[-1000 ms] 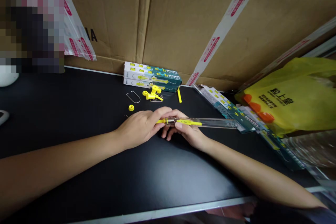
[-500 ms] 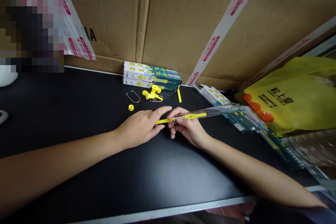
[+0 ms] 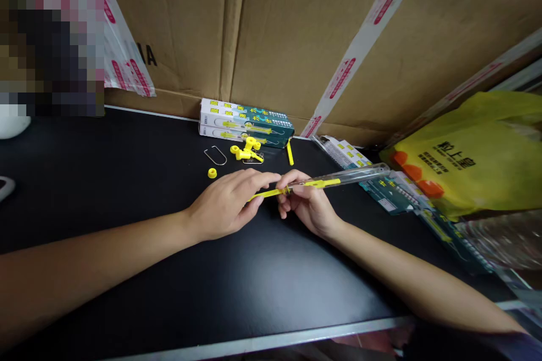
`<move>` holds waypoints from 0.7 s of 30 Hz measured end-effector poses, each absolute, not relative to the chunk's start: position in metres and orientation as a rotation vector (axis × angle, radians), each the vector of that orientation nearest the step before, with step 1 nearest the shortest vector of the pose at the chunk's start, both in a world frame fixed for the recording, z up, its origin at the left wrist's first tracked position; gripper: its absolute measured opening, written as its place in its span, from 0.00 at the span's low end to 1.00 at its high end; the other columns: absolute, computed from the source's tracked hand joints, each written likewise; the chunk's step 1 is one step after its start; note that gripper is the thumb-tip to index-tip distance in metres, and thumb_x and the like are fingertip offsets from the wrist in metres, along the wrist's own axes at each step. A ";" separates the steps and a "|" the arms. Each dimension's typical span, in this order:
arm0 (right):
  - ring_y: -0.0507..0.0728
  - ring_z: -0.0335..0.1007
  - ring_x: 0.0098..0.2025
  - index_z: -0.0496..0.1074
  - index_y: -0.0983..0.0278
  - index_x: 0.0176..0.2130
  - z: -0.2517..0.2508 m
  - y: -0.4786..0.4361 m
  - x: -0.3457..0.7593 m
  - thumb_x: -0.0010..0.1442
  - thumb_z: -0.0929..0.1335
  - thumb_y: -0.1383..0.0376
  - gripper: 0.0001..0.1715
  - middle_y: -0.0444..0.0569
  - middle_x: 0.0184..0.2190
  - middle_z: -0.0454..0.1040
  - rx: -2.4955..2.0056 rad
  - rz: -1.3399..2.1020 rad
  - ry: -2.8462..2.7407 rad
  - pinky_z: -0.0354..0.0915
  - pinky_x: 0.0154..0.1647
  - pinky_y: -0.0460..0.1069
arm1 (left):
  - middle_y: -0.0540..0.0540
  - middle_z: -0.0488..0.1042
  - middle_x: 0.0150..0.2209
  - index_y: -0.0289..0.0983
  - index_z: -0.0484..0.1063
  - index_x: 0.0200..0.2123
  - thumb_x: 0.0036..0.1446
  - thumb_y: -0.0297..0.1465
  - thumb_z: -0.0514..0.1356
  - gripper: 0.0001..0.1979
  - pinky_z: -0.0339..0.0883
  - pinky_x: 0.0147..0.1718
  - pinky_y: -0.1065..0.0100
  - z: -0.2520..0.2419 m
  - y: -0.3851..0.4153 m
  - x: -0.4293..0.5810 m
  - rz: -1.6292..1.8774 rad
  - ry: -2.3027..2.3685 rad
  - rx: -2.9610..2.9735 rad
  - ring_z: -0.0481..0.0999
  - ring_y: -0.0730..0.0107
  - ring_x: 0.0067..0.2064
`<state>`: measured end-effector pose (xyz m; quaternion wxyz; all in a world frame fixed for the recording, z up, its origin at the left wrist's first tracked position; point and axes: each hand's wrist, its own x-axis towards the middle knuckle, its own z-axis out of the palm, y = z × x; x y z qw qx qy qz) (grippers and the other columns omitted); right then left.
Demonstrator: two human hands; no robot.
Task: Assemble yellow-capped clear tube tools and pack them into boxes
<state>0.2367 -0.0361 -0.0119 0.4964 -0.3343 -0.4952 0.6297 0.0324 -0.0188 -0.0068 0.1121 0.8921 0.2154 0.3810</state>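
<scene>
My right hand [image 3: 311, 203] is closed around the near end of a clear plastic tube [image 3: 355, 175], which points to the right and slightly up. Inside the tube lies part of a yellow rod [image 3: 269, 193]; the rest sticks out of its left end. My left hand [image 3: 232, 203] pinches the rod's outer end between thumb and fingers. Beyond my hands on the black table are several small yellow parts [image 3: 243, 154], a yellow ring [image 3: 212, 173], a bent metal wire [image 3: 215, 155] and a short yellow stick [image 3: 290, 153].
Two stacked printed boxes [image 3: 245, 123] lie against a large cardboard box [image 3: 169, 28] at the back. More flat packages [image 3: 392, 197] are at the right, beside a yellow plastic bag [image 3: 474, 152]. A white object [image 3: 12, 124] sits at the far left.
The tube and my right hand have shifted slightly to the right, away from my left hand. More of the yellow rod shows between my hands.
</scene>
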 end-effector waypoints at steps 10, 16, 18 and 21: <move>0.49 0.57 0.18 0.71 0.64 0.28 -0.006 -0.030 0.242 0.49 0.63 0.64 0.09 0.43 0.18 0.65 -0.703 1.572 -1.119 0.62 0.17 0.46 | 0.47 0.76 0.36 0.36 0.67 0.48 0.64 0.28 0.47 0.13 0.64 0.42 0.60 -0.009 -0.013 0.034 0.842 0.923 2.591 0.75 0.63 0.39; 0.49 0.55 0.18 0.71 0.64 0.27 0.006 -0.028 0.248 0.48 0.64 0.63 0.08 0.43 0.18 0.64 -0.682 1.498 -1.150 0.62 0.17 0.45 | 0.53 0.73 0.26 0.37 0.68 0.45 0.67 0.33 0.45 0.14 0.62 0.37 0.67 -0.005 -0.013 0.033 0.837 0.804 2.431 0.74 0.71 0.31; 0.49 0.54 0.18 0.71 0.64 0.26 0.010 -0.027 0.249 0.48 0.64 0.63 0.08 0.42 0.18 0.64 -0.660 1.487 -1.158 0.61 0.16 0.45 | 0.54 0.71 0.24 0.37 0.69 0.45 0.67 0.33 0.45 0.15 0.62 0.34 0.69 -0.004 -0.012 0.033 0.843 0.802 2.339 0.73 0.72 0.29; 0.49 0.54 0.17 0.72 0.64 0.25 0.012 -0.028 0.248 0.48 0.64 0.64 0.08 0.42 0.17 0.63 -0.640 1.489 -1.164 0.61 0.16 0.45 | 0.52 0.72 0.28 0.37 0.69 0.45 0.66 0.34 0.46 0.14 0.63 0.33 0.71 -0.004 -0.012 0.032 0.850 0.790 2.211 0.73 0.73 0.31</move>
